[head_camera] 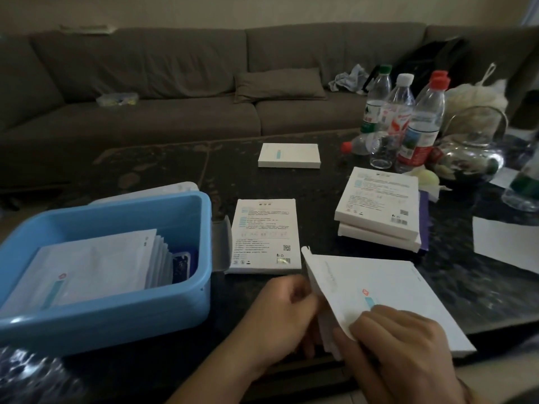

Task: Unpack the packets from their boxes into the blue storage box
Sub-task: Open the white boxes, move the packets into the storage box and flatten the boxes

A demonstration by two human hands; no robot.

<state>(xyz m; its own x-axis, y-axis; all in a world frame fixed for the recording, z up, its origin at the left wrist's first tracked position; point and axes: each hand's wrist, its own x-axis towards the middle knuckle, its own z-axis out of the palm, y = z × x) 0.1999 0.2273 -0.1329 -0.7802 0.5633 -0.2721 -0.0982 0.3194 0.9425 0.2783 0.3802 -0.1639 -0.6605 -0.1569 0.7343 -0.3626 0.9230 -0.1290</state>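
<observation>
A flat white packet box (388, 290) lies tilted at the table's near edge, its end flap open toward the left. My right hand (399, 342) grips its near corner. My left hand (280, 313) is at the open end, fingers curled around the white packets (328, 336) showing there. The blue storage box (140, 310) stands to the left and holds several white packets (87, 269). One white box (267, 236) lies printed side up beside it, another (289, 155) lies farther back, and two stacked boxes (382, 205) sit to the right.
Several water bottles (402, 112) and a glass teapot (469, 156) crowd the table's far right. A white sheet of paper (504, 243) lies at the right edge. A clear lid (163, 191) sits behind the blue box. A grey sofa (175, 83) runs behind the table.
</observation>
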